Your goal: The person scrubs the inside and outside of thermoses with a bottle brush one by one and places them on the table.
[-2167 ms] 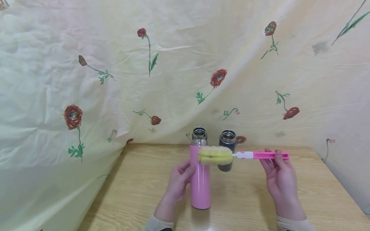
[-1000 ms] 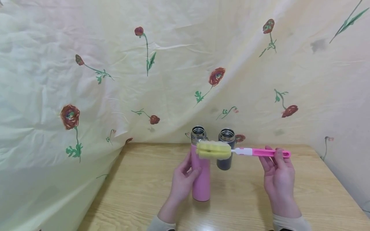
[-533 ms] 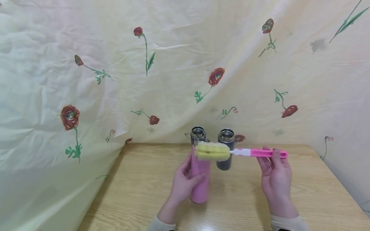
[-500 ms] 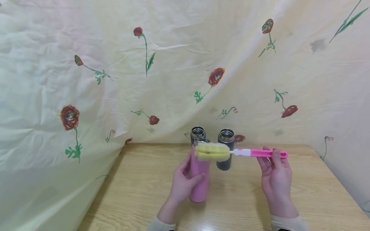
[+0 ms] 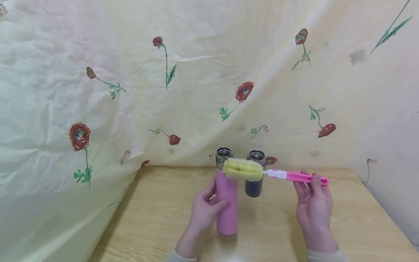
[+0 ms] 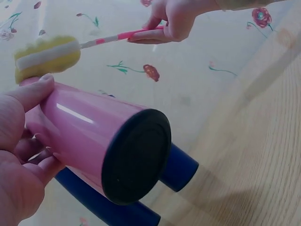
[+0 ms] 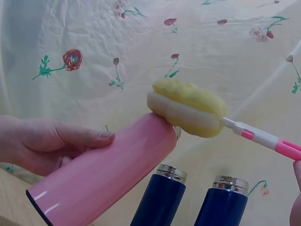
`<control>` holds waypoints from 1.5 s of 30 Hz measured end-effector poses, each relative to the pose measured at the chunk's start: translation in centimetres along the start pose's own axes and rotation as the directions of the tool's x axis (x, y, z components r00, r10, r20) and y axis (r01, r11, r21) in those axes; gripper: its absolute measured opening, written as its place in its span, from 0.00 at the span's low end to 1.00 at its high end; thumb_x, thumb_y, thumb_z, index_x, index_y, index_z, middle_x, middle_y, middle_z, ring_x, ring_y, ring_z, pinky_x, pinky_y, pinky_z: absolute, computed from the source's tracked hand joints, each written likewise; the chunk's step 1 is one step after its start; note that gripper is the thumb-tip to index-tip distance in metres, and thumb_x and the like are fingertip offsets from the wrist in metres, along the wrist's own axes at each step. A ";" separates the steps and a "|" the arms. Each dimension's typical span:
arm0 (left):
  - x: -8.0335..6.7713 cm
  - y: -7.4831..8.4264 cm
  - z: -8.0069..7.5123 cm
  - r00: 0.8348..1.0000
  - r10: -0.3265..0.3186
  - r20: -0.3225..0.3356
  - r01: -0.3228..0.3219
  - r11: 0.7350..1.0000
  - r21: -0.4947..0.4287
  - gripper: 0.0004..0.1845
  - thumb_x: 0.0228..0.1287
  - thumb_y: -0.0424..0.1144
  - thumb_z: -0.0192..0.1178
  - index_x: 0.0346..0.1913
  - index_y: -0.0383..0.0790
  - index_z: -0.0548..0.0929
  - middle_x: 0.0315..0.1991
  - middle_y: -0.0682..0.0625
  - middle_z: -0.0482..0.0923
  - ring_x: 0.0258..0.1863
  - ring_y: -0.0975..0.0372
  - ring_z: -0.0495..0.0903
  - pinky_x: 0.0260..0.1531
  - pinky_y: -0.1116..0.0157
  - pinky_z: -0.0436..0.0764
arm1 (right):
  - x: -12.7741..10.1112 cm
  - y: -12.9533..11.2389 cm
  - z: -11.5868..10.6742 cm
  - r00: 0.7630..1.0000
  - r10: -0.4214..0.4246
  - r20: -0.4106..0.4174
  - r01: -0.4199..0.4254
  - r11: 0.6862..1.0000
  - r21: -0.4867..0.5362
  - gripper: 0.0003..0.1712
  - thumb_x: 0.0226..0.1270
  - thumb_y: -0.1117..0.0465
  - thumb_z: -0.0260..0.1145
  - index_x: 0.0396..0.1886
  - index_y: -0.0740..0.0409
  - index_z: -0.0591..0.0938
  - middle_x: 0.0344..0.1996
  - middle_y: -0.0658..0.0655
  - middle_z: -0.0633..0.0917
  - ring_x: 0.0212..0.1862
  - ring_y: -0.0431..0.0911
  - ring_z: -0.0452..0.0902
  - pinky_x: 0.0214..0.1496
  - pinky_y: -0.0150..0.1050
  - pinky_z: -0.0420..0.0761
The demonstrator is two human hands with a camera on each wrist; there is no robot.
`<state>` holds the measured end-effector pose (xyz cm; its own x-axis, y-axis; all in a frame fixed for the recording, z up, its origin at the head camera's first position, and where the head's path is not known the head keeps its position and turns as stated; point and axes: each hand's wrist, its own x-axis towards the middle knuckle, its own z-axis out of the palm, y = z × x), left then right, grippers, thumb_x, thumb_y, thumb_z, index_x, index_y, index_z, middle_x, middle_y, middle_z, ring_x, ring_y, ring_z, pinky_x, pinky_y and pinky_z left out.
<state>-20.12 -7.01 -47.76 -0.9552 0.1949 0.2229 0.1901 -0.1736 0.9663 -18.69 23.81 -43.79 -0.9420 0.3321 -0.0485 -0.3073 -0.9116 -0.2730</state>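
Observation:
My left hand (image 5: 204, 211) grips a tall pink vacuum flask (image 5: 227, 218) round its body, fingers behind and thumb in front. In the left wrist view the flask's black base (image 6: 136, 157) faces the camera. Between thumb and fingers, my right hand (image 5: 315, 214) pinches the pink end of a bottle brush (image 5: 278, 174). The brush lies almost level, its handle end a little lower. Its yellow and white sponge head (image 7: 188, 106) sits at the flask's shoulder and neck, outside the mouth, and hides most of the steel neck in the head view.
Two dark blue flasks with bare steel necks stand behind at the back of the wooden table (image 5: 157, 218): the left one (image 7: 157, 197) is mostly covered by the pink flask in the head view, the right one (image 5: 253, 189) partly by the sponge. A flowered cloth (image 5: 196, 109) hangs behind.
The pink flask, tilted half a second ago, now stands straighter. The brush has tipped so its sponge end is higher and its handle end lower. Both hands keep their holds.

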 end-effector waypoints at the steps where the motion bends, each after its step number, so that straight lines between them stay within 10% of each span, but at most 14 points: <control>1: 0.0 0.0 0.0 1.000 -0.001 -0.002 0.001 1.000 -0.005 0.46 0.63 0.30 0.76 0.82 0.40 0.65 0.66 0.36 0.78 0.65 0.45 0.81 0.61 0.57 0.84 | 0.0 0.0 -0.1 1.000 0.001 0.002 -0.001 1.000 -0.005 0.08 0.80 0.64 0.64 0.50 0.63 0.76 0.45 0.63 0.87 0.50 0.55 0.91 0.60 0.47 0.85; 24: -0.5 0.2 -0.6 0.996 -0.028 -0.080 0.018 0.992 -0.126 0.38 0.72 0.32 0.68 0.80 0.30 0.64 0.76 0.33 0.70 0.70 0.47 0.77 0.67 0.60 0.79 | 0.3 0.1 -1.4 0.978 0.136 0.156 -0.089 0.957 -0.276 0.06 0.84 0.64 0.59 0.48 0.64 0.79 0.45 0.60 0.88 0.51 0.51 0.91 0.61 0.41 0.84; 33: 0.0 0.4 -1.2 0.992 0.031 -0.126 -0.068 0.950 -0.304 0.34 0.75 0.30 0.64 0.79 0.27 0.65 0.74 0.37 0.73 0.68 0.58 0.80 0.71 0.59 0.76 | 1.1 0.3 -2.1 0.939 0.232 0.256 -0.077 0.863 -0.499 0.09 0.87 0.64 0.55 0.44 0.62 0.81 0.44 0.59 0.91 0.50 0.49 0.91 0.57 0.41 0.87; 45: 0.3 0.4 -1.5 0.990 0.040 -0.134 -0.080 0.949 -0.306 0.33 0.77 0.28 0.61 0.80 0.27 0.64 0.75 0.34 0.71 0.66 0.55 0.82 0.68 0.56 0.80 | 1.4 0.0 -2.6 0.887 0.327 0.327 -0.001 0.709 -0.705 0.12 0.88 0.67 0.51 0.47 0.58 0.82 0.41 0.58 0.93 0.44 0.47 0.92 0.50 0.41 0.90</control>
<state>-20.68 -8.43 -47.45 -0.9686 0.0570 0.2421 0.1868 -0.4760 0.8594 -19.69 24.91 -46.32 -0.9798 -0.0826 0.1822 -0.1218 -0.4760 -0.8710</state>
